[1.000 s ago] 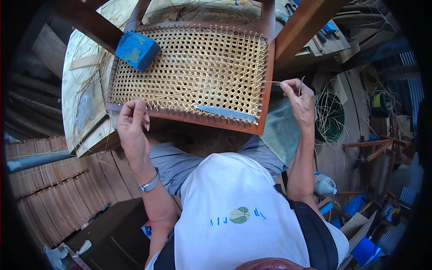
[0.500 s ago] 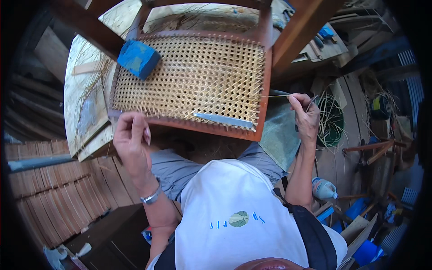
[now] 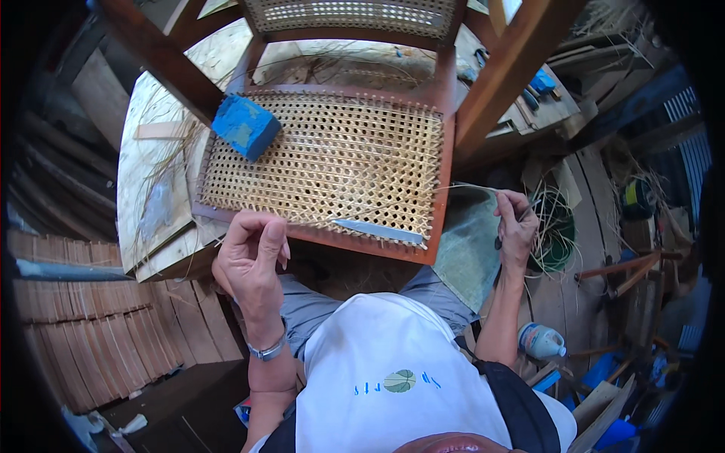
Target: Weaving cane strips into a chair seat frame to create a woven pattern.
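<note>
A wooden chair's woven cane seat (image 3: 332, 162) lies in front of me, its reddish frame (image 3: 340, 244) toward my lap. My right hand (image 3: 516, 230), to the right of the seat, pinches a thin cane strand (image 3: 472, 186) that runs to the seat's right edge. Something dark and narrow also shows at that palm, too little to name. Near the seat's front left corner is my left hand (image 3: 253, 257), fingers curled and thumb against them; whatever is between them is hidden. A pointed grey metal blade (image 3: 381, 232) rests along the front of the weave. On the back left sits a blue block (image 3: 245, 127).
The chair's legs or arms (image 3: 521, 68) rise on both sides. A pale work table (image 3: 155, 204) supports it. At right stand a green bucket (image 3: 555, 253) of cane strands and a white-blue bottle (image 3: 541, 341). Stacked wood slats (image 3: 98, 332) lie at left.
The view has shifted, so the seat appears lower. My left hand has moved right along the seat's front edge. The strand from my right hand now bows slightly.
</note>
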Demonstrator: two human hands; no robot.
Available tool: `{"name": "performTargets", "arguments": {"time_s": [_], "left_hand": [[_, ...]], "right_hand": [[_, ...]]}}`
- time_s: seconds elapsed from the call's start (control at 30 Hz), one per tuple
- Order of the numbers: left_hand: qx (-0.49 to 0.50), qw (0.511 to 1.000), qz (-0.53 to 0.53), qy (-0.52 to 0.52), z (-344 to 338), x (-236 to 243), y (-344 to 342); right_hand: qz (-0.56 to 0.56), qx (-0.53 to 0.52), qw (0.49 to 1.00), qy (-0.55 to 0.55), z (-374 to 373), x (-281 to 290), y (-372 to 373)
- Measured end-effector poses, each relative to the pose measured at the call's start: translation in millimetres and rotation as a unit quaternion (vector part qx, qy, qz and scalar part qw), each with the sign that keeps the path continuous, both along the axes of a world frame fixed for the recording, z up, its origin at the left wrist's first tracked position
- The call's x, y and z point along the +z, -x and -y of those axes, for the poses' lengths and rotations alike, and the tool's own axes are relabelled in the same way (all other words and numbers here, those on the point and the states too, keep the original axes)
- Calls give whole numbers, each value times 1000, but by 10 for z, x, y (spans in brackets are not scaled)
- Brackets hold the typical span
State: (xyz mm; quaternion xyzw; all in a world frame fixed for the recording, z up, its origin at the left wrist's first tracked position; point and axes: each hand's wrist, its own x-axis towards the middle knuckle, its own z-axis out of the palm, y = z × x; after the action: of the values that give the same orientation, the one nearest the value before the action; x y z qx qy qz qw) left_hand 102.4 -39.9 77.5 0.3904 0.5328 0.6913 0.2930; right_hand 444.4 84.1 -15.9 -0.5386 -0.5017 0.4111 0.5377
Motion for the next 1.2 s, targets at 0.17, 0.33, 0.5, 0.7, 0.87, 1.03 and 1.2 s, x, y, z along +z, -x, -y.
{"name": "performTargets", "arguments": {"time_s": [0.17,0.33,0.5,0.7,0.87,1.03,1.2], "left_hand": [[63,997,37,-16,-2,58,206],[133,989,59,-39,106,83,538],[153,984,59,-71,239,37,1073],[243,947,144,-153,466,-82,1772],[343,878,255,-218,115,-501,2815],[427,879,165,-129,14,-1384,3783],[389,917,66,-50,-301,-1336,3714]], "right_hand": [[-17,36,999,15,-18,41,335],[20,121,992,-12,-52,317,746],[58,189,980,-28,-63,564,991],[67,241,964,-88,-42,979,1557],[103,304,941,-105,-79,897,1798],[353,253,890,-138,-421,738,1817],[479,147,845,-185,-1350,659,1807]]}}
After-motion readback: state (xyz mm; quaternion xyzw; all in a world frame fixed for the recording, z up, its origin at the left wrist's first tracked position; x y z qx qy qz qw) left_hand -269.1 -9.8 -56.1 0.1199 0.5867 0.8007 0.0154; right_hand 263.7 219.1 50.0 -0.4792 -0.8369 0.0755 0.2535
